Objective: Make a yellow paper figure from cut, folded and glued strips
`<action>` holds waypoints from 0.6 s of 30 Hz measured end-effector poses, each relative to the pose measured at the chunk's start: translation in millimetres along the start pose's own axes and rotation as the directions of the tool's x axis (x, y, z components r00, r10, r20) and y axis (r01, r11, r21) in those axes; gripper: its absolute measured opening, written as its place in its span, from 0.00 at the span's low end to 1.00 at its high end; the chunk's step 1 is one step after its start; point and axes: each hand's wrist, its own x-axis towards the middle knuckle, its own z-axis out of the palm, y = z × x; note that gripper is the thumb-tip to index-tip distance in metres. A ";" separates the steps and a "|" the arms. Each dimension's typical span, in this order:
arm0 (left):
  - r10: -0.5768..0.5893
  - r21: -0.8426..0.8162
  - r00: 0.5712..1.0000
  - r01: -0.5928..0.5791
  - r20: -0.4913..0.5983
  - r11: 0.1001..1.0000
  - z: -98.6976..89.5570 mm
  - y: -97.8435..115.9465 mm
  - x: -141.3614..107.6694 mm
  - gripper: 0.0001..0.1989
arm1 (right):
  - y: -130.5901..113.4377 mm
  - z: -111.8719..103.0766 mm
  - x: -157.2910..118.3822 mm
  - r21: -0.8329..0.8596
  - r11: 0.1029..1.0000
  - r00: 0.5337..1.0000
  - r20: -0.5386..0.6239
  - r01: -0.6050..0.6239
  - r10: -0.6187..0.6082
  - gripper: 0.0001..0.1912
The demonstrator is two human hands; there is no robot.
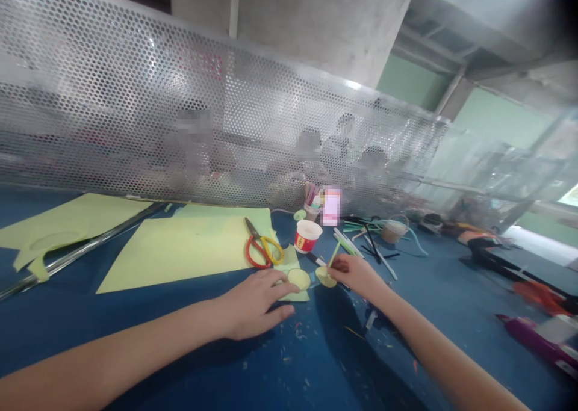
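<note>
My left hand (pixel 258 302) lies with its fingers stretched out, its index fingertip at the edge of a round pale-yellow disc (pixel 300 280). Beneath that disc are scraps of light green paper (pixel 301 296). Pinched in my right hand (pixel 356 274) is a thin light green stick (pixel 335 253), which rises at a slant from a second pale-yellow disc (pixel 324 277). The fingertips hide where stick and disc meet. Scissors (pixel 265 246) with red and yellow handles rest on the paper just beyond my left hand. A red and white paper cup (pixel 307 236) stands upright beyond both hands.
Large light green sheets (pixel 180 248) cover the left, beside a shiny clear roll (pixel 90 250). Sticks and pipe cleaners (pixel 372 242) lie scattered right of the cup. A purple glue gun (pixel 533 336) is at far right. Behind a perforated metal screen (pixel 262 110) are several people.
</note>
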 end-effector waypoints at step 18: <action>-0.022 -0.006 0.998 0.021 -0.059 1.000 8.0 -4.2 -5.5 0.19 | -9.8 4.7 0.5 -0.068 0.998 1.000 0.006 -0.012 0.012 0.16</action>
